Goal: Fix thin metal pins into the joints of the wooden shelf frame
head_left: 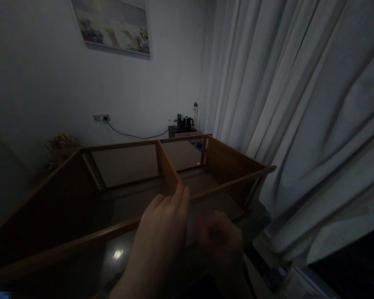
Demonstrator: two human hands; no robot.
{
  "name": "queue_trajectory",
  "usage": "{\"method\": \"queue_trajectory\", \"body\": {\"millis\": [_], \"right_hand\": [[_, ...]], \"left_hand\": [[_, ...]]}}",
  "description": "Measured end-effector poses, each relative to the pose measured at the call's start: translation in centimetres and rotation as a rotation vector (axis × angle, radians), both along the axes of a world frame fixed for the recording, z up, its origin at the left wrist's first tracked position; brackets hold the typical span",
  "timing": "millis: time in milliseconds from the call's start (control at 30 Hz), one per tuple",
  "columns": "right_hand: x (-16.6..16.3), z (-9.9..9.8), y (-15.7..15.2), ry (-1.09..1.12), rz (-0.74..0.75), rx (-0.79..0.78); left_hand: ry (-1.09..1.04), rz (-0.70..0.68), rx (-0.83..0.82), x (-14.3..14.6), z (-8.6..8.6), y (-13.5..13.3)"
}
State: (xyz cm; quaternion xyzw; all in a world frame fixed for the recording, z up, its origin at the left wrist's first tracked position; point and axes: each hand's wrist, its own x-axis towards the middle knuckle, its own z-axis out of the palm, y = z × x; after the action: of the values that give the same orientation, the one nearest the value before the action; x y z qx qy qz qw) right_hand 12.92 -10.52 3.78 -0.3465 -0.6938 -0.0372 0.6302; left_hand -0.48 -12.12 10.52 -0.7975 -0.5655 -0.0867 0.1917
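A brown wooden shelf frame [131,225] spans the middle of the view, with solid end panels and a divider [168,164] splitting it in two. My left hand [165,224] grips its near rail where the divider meets it, fingertips over the joint. Just right of that and below the rail is my right hand [221,238], apart from the left one. Its fingers are curled together and blurred by motion, so anything pinched in them is hidden.
White curtains [286,104] hang close along the right. At the back stand a small dark cabinet [182,133] and a black kettle [187,122]. A cord [127,135] runs to a wall socket [101,118]. A pale box-like object [305,282] is at lower right.
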Motion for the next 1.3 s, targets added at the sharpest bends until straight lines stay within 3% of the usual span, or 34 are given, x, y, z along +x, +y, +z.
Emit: {"method": "queue_trajectory", "body": {"millis": [133,300,433,800,967,1167,1300], "right_hand": [[0.1,-1.0,0.3,0.069,0.067,-0.087],[0.7,-1.4,0.8,0.125,0.189,0.017],[1.3,-0.8,0.7,0.038,0.288,0.095],[2.2,-1.0,1.1,-0.015,0.460,0.056],[1.8,-1.4,1.6,0.000,0.440,0.045],[0.8,-0.8,1.4,-0.037,0.261,0.099],[0.1,-0.6,1.3,-0.024,0.344,0.171]], "left_hand": [[0.017,0.023,-0.043,0.1,0.4,-0.1],[0.003,0.031,-0.119,0.2,0.7,0.0],[-0.014,0.018,-0.090,0.2,0.7,0.0],[0.031,0.043,-0.148,0.4,1.1,-0.3],[0.048,0.046,-0.121,0.4,1.1,-0.2],[0.048,0.034,-0.083,0.4,1.2,-0.2],[0.024,0.030,-0.048,0.3,1.1,-0.2]]}}
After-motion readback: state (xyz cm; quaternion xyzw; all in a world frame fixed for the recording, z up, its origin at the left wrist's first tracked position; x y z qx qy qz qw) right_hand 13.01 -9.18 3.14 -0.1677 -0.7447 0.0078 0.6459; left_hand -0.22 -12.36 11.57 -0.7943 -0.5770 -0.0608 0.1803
